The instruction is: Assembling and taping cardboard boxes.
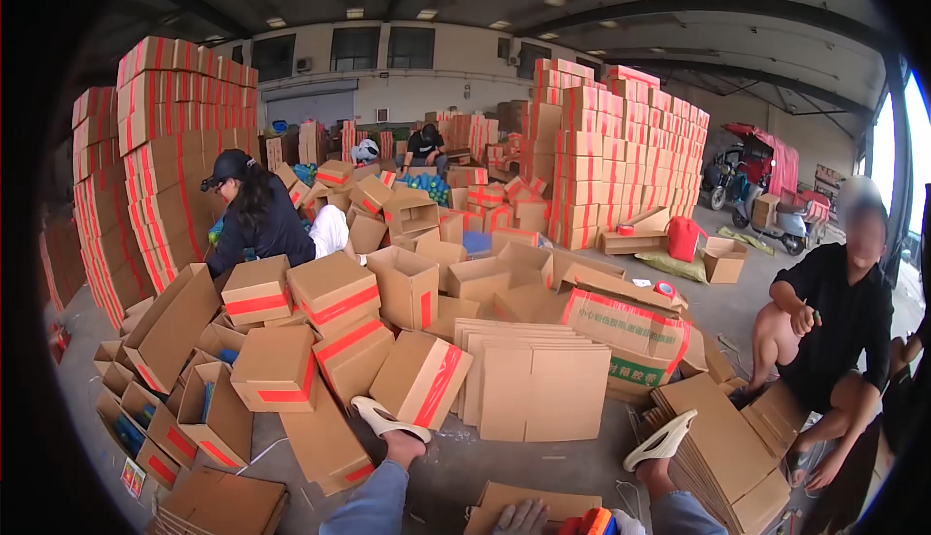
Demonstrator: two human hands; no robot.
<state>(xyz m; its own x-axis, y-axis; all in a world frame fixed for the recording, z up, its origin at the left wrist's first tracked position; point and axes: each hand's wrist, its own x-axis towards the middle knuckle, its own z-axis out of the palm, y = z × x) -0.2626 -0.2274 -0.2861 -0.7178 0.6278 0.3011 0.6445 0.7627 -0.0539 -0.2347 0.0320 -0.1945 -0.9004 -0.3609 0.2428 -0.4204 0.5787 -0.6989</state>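
Observation:
At the lower edge, my left hand (524, 518) lies with its fingers stretched out on a brown cardboard box (499, 496) between my legs. Beside it, my right hand (628, 523), pale and mostly cut off by the picture's edge, is closed on an orange and blue tape dispenser (590, 522). The dispenser is at the box's right side; whether it touches the cardboard I cannot tell. Just ahead leans a row of flattened cartons (543, 389). More flat cartons (718, 448) are stacked by my right foot.
Taped boxes (335, 292) and open cartons (208, 409) crowd the left and middle. A large printed carton (626, 336) bears a red tape roll (664, 289). One person (257, 215) works at left; another (839, 312) squats at right. Tall box stacks (621, 157) rise behind.

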